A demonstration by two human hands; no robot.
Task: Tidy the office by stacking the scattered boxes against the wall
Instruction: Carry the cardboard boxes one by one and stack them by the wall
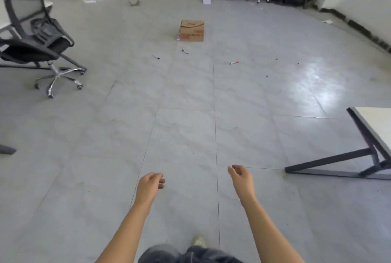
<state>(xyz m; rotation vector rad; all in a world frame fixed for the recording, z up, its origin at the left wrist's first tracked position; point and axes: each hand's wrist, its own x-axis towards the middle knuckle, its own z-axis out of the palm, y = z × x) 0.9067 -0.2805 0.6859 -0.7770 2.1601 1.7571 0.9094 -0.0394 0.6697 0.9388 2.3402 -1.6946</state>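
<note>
On the grey tiled floor (190,135), well ahead of the person, one brown cardboard box with red print (192,30) sits upright, apart from both hands. Left hand (150,184) and right hand (241,176) are held out low, fingers loosely curled, holding nothing. Three marker pens lie just before the box; a black mesh office chair (36,38) stands left, a white-topped black-framed desk (372,142) right.
</note>
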